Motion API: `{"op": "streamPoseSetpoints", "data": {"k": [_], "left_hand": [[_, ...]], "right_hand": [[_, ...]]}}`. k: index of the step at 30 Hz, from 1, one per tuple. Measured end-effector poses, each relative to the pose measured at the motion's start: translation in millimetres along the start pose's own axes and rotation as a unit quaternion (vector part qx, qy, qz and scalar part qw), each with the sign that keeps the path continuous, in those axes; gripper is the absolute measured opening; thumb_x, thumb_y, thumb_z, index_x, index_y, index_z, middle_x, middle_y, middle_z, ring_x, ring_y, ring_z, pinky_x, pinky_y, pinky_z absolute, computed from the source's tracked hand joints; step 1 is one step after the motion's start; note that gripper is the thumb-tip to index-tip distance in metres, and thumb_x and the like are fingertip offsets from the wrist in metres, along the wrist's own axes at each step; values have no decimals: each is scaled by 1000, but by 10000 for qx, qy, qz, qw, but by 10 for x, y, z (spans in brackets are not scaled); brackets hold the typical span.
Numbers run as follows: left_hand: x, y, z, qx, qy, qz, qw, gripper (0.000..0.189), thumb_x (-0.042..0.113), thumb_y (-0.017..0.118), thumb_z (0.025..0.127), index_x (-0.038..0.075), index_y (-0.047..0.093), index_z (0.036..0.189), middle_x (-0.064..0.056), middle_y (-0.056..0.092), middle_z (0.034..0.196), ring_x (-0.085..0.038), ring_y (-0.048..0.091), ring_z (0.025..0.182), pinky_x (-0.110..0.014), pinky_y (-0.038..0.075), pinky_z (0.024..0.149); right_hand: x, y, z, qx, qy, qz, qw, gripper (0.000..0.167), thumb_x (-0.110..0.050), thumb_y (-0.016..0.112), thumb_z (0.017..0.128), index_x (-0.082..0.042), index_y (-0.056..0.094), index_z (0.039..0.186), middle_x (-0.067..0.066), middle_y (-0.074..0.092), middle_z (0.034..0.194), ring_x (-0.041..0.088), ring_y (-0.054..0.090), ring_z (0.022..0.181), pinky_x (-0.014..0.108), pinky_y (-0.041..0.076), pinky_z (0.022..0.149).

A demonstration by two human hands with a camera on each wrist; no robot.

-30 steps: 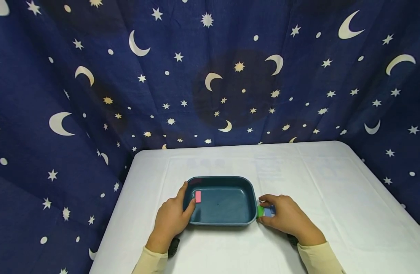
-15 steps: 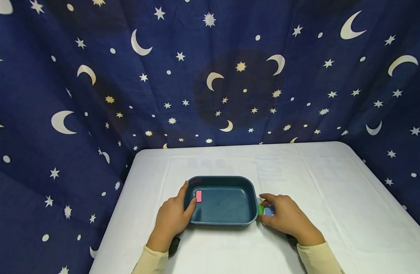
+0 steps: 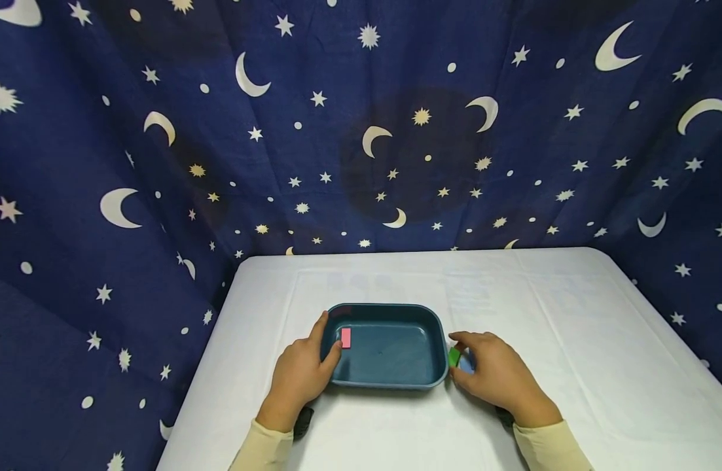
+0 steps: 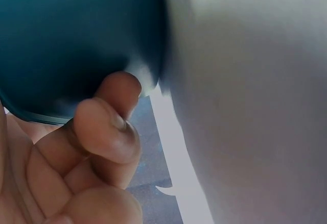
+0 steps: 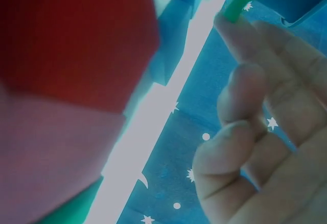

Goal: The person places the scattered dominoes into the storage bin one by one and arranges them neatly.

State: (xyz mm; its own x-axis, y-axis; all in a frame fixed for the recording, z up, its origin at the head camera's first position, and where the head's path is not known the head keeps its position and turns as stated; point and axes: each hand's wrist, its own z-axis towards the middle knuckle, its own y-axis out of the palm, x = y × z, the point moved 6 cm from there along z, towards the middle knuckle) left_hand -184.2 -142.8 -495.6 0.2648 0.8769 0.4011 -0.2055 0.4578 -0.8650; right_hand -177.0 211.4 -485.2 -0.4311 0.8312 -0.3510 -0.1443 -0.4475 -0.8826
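Note:
A dark teal plastic bin sits on the table, a small pink rectangular piece at the left inside it. My left hand grips the bin's left end, thumb over the rim near the pink piece; in the left wrist view its fingers curl against the outer wall. Just beyond the right end, my right hand pinches a small green block between thumb and fingertips. Blue blocks lie beneath that hand, partly hidden by it.
Close to the right wrist camera stand a large-looking red block, a pink one and a blue one; the hand hides most of them in the head view. Behind the white-covered table hangs a dark blue curtain with moons and stars.
The green block, earlier flat beside the blue ones, now sits tilted and slightly raised in my right fingertips. My left hand keeps its grip on the bin; the head view has shifted slightly.

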Motion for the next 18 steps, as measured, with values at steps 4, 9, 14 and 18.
{"op": "streamPoseSetpoints", "data": {"k": [4,9,14,18], "left_hand": [[-11,16,-5,1,-9,-9,10000,71,52,60,104,11,46,160,1,58,62,-16,64,59,-36,48,52],[-18,15,-13,-41,-27,-27,10000,72,51,60,104,10,45,160,3,54,59,-15,61,56,-35,46,50],[-25,-4,-7,-17,-31,39,10000,71,50,61,103,10,46,160,0,58,63,-19,65,60,-37,49,53],[-15,-3,15,-60,12,62,10000,71,51,60,103,11,45,160,2,55,60,-18,63,59,-36,48,52]], "right_hand": [[0,-37,7,284,-38,-91,9995,56,-25,88,74,-9,74,126,3,76,111,26,70,102,52,55,85],[-16,-81,17,609,-80,-165,9980,52,-23,86,77,-6,74,125,4,76,109,29,70,100,53,55,84],[-9,-147,22,1076,-1,-319,9937,51,-23,85,79,-4,74,124,9,75,110,32,69,92,57,53,75],[5,-230,14,1509,90,-291,9881,53,-21,84,80,-3,72,127,13,74,114,36,67,91,58,51,75]]}}
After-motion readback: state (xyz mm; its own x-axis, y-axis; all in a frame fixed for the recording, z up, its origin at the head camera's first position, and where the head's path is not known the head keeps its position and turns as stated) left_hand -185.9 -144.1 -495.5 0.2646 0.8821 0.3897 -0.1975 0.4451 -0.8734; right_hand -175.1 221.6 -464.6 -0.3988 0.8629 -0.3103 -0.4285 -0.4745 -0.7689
